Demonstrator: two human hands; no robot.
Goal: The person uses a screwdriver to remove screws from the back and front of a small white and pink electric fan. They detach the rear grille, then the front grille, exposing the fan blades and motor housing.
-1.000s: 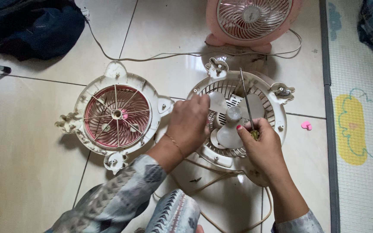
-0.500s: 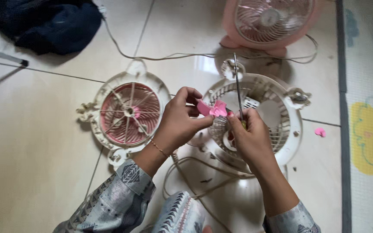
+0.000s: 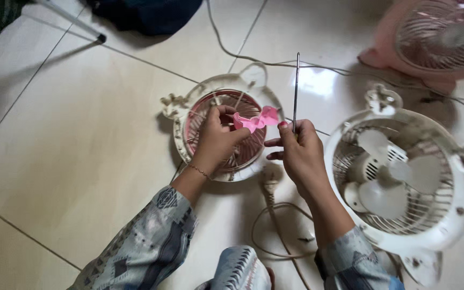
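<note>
My left hand (image 3: 217, 138) pinches a small pink plastic piece (image 3: 255, 120) above the detached front grille (image 3: 189, 110), a cream ring with a pink mesh lying flat on the floor. My right hand (image 3: 298, 153) grips a screwdriver (image 3: 296, 88) by its handle, the metal shaft pointing away from me. The two hands are close together over the grille's right edge. The opened fan body (image 3: 404, 177), cream with pale blades, lies on the floor to the right of my right hand.
A pink fan (image 3: 430, 40) stands at the top right, its cord (image 3: 243, 53) running across the tiles. A dark bundle of cloth (image 3: 146, 13) and a thin pole (image 3: 73, 21) lie at the top left. Another cord (image 3: 275, 215) loops near my knees.
My hands left the fan body and moved left over the grille. My left hand picked up the pink piece. The camera swung left, so both fans shifted right.
</note>
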